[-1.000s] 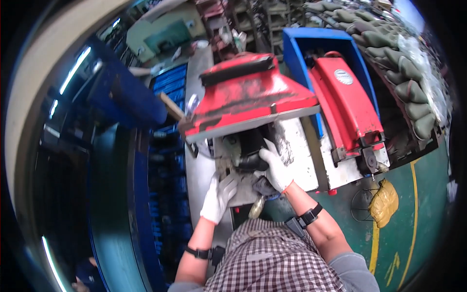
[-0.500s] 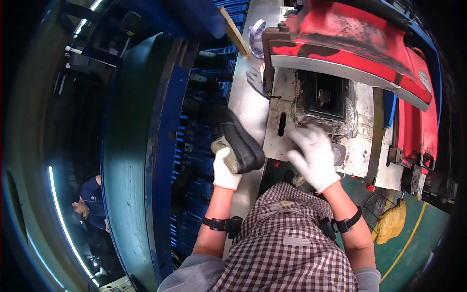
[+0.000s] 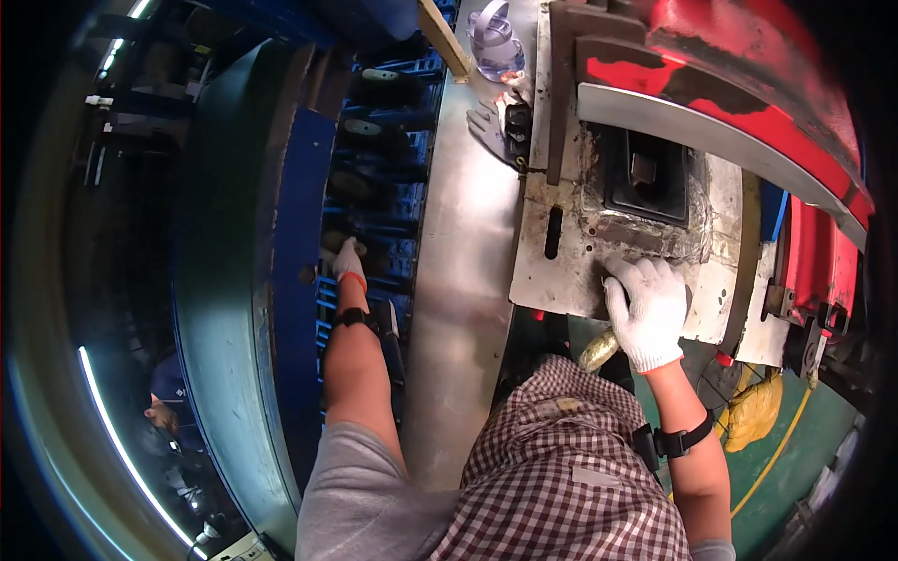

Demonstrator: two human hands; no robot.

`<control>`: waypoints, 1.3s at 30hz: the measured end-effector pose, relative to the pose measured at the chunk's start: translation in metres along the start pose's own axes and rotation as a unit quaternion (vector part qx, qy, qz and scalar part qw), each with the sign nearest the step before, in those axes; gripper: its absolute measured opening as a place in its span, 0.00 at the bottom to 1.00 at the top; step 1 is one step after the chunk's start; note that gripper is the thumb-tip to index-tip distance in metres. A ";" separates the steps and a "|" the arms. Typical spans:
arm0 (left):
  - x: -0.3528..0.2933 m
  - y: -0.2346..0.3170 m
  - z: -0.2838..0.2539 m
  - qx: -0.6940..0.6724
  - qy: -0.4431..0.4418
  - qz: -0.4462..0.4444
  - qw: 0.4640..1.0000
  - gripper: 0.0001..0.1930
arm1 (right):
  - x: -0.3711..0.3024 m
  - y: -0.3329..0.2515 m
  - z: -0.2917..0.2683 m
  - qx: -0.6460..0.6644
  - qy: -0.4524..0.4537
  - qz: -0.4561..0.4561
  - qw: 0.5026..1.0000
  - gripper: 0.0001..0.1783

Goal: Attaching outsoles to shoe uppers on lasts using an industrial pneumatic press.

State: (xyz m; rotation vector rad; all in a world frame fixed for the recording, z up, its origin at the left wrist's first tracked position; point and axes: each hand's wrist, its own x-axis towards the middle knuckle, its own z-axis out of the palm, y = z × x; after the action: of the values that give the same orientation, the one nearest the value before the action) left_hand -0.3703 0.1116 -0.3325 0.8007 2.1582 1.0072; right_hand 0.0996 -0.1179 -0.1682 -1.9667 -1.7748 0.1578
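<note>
My left hand [image 3: 347, 262], in a white glove with an orange cuff, reaches far left into the blue rack. Its fingers are closed around the end of a dark shoe [image 3: 350, 240], which is mostly lost in shadow. My right hand [image 3: 647, 309], gloved the same way, rests on the near edge of the machine's worn pale plate [image 3: 552, 280]. Those fingers are slightly bent, the thumb stands apart, and nothing shows in the grasp. Just beyond that hand lies the black recessed pad [image 3: 617, 192] with a metal block [image 3: 644, 169] in it.
A red press arm [image 3: 711, 103] overhangs the plate. Beside it runs a metal ledge [image 3: 463, 309] with a grey glove [image 3: 486, 131] and a clear bottle [image 3: 496, 42]. More shoes [image 3: 374, 131] stand in the rack. A yellow bag [image 3: 753, 411] hangs at right. Another person [image 3: 168, 393] is far left.
My left hand has carried the black shoe from over the ledge leftward into the rack. My right hand has come down onto the plate's near edge. The view has shifted slightly.
</note>
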 end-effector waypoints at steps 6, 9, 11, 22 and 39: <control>-0.007 -0.006 0.016 0.269 0.003 -0.036 0.963 0.48 | 0.000 0.001 0.002 -0.016 -0.011 0.007 1.000 0.10; -0.025 -0.050 -0.018 0.120 0.040 0.042 0.991 0.39 | 0.003 -0.004 0.002 -0.006 -0.012 -0.005 1.000 0.10; -0.061 -0.064 -0.020 0.084 0.041 0.033 0.995 0.35 | 0.002 -0.001 0.004 -0.009 -0.015 0.004 1.000 0.10; -0.056 -0.102 -0.122 -0.377 0.159 -0.376 0.831 0.34 | -0.001 0.002 0.011 -0.019 -0.002 -0.023 1.000 0.09; -0.255 -0.066 -0.110 -0.457 -0.282 -0.296 0.790 0.37 | -0.010 0.015 0.003 0.063 0.020 -0.053 0.996 0.09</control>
State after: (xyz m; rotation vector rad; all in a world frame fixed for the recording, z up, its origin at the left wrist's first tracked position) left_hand -0.3090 -0.1575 -0.2588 -0.0793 1.0450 1.0980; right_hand 0.1105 -0.1273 -0.1792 -1.7719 -1.7938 0.1895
